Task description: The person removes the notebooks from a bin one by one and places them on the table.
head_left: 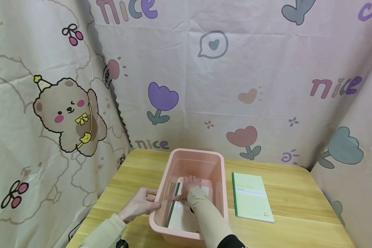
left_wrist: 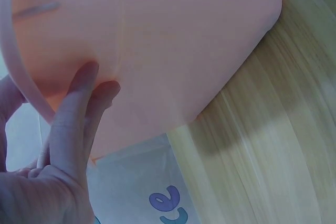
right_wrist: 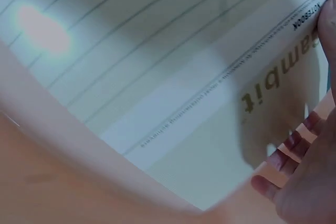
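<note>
A pink plastic tub (head_left: 220, 179) stands on the table, with a pale ruled "Gambit" notebook (head_left: 183, 217) lying inside it. My left hand (head_left: 141, 203) holds the tub's left rim; in the left wrist view its fingers (left_wrist: 76, 93) lie along the outer wall. My right hand (head_left: 189, 189) reaches down into the tub over the notebook's top end. In the right wrist view, the right thumb (right_wrist: 328, 24) is at the spine side, and the spread fingertips (right_wrist: 283, 162) are by the notebook's top edge. Part of the notebook is hidden under the right hand and forearm.
A second notebook (head_left: 252, 198), pale green with a dark green spine, lies on the wooden table (head_left: 300, 206) to the right of the tub. Printed cloth (head_left: 186, 79) hangs behind the table and at both sides.
</note>
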Demonstrator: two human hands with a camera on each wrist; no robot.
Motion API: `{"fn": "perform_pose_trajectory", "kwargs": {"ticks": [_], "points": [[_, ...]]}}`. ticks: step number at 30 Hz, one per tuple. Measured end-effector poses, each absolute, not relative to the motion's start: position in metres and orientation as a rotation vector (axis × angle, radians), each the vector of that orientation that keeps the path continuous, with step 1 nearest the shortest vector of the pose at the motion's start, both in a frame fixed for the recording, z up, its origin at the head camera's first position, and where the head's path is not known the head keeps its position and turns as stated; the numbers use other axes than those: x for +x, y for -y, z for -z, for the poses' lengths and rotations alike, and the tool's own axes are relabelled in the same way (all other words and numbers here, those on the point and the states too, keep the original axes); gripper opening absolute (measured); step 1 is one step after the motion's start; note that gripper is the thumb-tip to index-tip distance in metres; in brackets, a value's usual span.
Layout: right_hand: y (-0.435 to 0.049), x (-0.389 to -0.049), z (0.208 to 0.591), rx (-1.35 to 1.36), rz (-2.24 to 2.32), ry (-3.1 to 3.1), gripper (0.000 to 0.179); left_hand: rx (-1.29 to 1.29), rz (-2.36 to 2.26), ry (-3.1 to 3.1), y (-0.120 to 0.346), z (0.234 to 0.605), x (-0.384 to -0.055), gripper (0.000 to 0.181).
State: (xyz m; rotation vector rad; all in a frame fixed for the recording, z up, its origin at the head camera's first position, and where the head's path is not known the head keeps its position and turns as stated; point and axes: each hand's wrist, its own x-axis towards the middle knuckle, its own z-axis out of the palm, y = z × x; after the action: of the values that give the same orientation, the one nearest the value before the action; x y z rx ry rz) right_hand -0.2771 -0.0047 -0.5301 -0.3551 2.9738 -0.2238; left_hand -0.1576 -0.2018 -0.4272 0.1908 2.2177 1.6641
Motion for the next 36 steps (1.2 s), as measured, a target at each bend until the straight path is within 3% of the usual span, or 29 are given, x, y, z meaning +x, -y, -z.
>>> {"fn": "perform_pose_trajectory", "kwargs": {"ticks": [20, 36], "points": [[0.015, -0.294, 0.539, -0.351, -0.063, -3.056, 0.100, 0.222, -1.677, -2.212, 0.200, 0.427, -0.157, 0.060], [0.013, -0.296, 0.536, -0.432, 0.127, -3.102, 0.088, 0.202, -1.697, -2.189, 0.200, 0.426, -0.155, 0.062]]}}
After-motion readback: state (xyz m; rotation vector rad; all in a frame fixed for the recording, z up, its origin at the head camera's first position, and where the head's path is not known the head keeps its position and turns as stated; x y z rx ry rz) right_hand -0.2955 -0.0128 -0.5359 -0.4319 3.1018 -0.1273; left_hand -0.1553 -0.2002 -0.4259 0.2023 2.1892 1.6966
